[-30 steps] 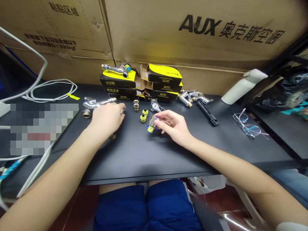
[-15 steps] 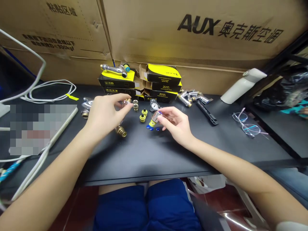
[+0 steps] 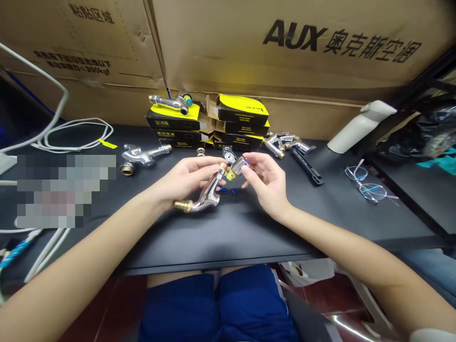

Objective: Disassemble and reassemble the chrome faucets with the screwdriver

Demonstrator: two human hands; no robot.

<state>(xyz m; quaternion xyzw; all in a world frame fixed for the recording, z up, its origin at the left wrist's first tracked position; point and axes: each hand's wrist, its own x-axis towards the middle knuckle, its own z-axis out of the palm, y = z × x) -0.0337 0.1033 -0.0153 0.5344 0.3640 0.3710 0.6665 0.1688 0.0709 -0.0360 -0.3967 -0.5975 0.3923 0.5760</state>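
**A shiny tap (image 3: 207,197) beside a metal cap (image 3: 239,166)**

The left hand (image 3: 187,178) pinches the shiny tap by its far right end. Its long body slants from near left to far right. The right hand (image 3: 268,185) pinches the metal cap, just right of that end. I cannot tell if they touch.

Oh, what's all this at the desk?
A person sits handling metal tap parts. Their left hand holds a chrome tap body, and their right hand grips a short chrome sleeve with a yellow piece at its lower end. The two parts are close together; I can't tell whether they touch. Another chrome tap lies on the desk to the left, and one more rests on the black-and-yellow boxes.
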